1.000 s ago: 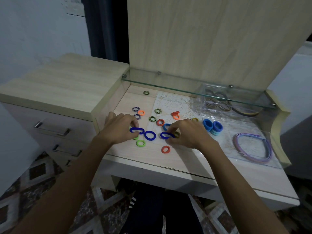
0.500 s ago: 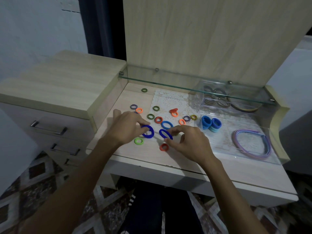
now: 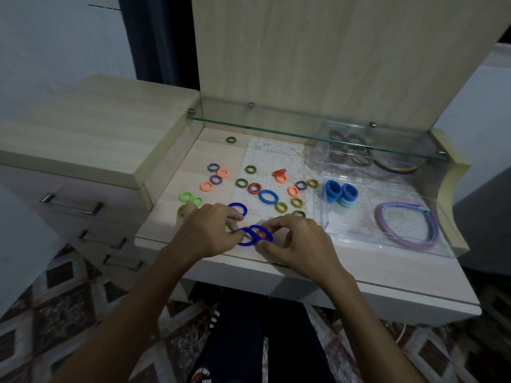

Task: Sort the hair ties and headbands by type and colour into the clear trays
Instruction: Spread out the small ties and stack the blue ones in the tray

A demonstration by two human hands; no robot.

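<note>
My left hand [image 3: 206, 232] pinches a dark blue hair tie [image 3: 244, 242] near the desk's front edge. My right hand [image 3: 297, 241] pinches a second dark blue hair tie [image 3: 266, 232], and the two ties overlap between my hands. A third dark blue tie [image 3: 239, 208] lies just behind my left hand. Several loose ties in orange, green, olive, striped purple and light blue [image 3: 267, 196] are scattered on the desk. The near clear tray [image 3: 359, 239] holds a stack of blue ties [image 3: 341, 194] and pastel headbands [image 3: 406, 225].
A far clear tray [image 3: 326, 146] with brown ties and a headband sits under the glass shelf [image 3: 276, 128]. A white lace mat [image 3: 273, 156] covers the desk's middle. A raised drawer unit [image 3: 83, 128] stands to the left.
Both hands have drawn back toward the front edge and brought their dark blue ties together until they overlap. Green and olive ties at the left, earlier hidden by my left hand, now show.
</note>
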